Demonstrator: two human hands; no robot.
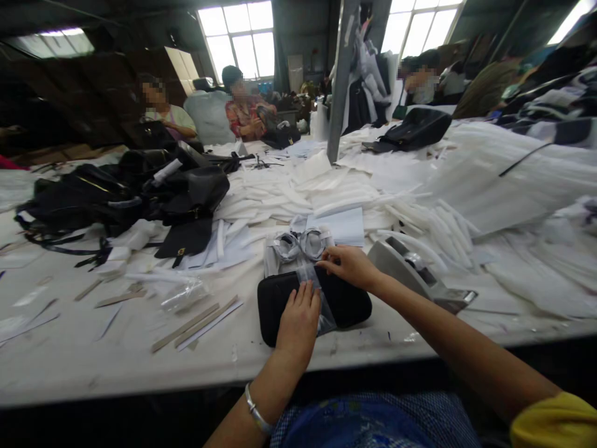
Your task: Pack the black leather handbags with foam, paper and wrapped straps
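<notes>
A black rectangular pouch (347, 302) lies on the white table near the front edge. A strip of clear tape (311, 274) crosses its middle. My left hand (298, 320) lies flat on the pouch with fingers stretched out, pressing on the tape. My right hand (349, 264) rests at the pouch's far edge, fingers curled and pinching the tape end. Just behind the pouch sits a clear plastic packet with grey straps (298, 246).
A grey tape dispenser (415, 270) stands right of the pouch. Black bags (125, 193) pile up at left, white folded sheets (336, 186) cover the middle and right. Wooden strips (196, 323) lie at front left. Other people sit at the table's far side behind a grey post (341, 81).
</notes>
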